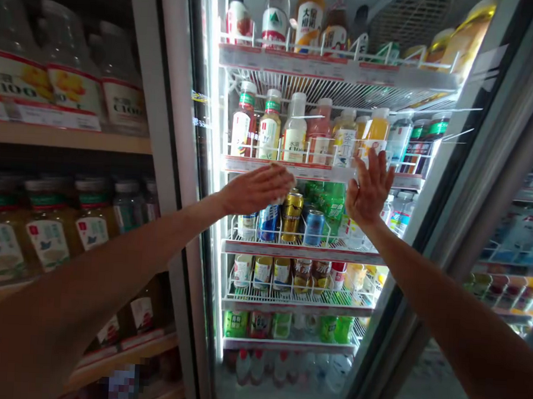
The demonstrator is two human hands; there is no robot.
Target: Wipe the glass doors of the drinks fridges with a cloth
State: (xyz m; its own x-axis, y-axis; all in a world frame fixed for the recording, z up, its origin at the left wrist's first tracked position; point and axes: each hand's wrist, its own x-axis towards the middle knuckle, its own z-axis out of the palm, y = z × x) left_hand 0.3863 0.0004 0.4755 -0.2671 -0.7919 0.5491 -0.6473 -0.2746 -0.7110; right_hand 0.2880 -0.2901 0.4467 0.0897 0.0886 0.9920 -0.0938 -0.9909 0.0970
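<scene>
An open drinks cooler stands in front of me, its wire shelves [297,250] full of bottles and cans. My left hand [258,187] reaches in over the can shelf, palm down with the fingers curled a little; whether it holds anything is hidden. Just under it stand a gold can [292,213] and a blue can [269,221]. My right hand [371,187] is raised with its fingers spread, palm toward the shelf edge, in front of green bottles [331,204] and below an orange juice bottle [376,131].
The glass cooler door [463,192] hangs open to the right. Wooden shelves [68,137] with bottled drinks stand at the left. Lower cooler shelves hold small bottles and green cans [235,323].
</scene>
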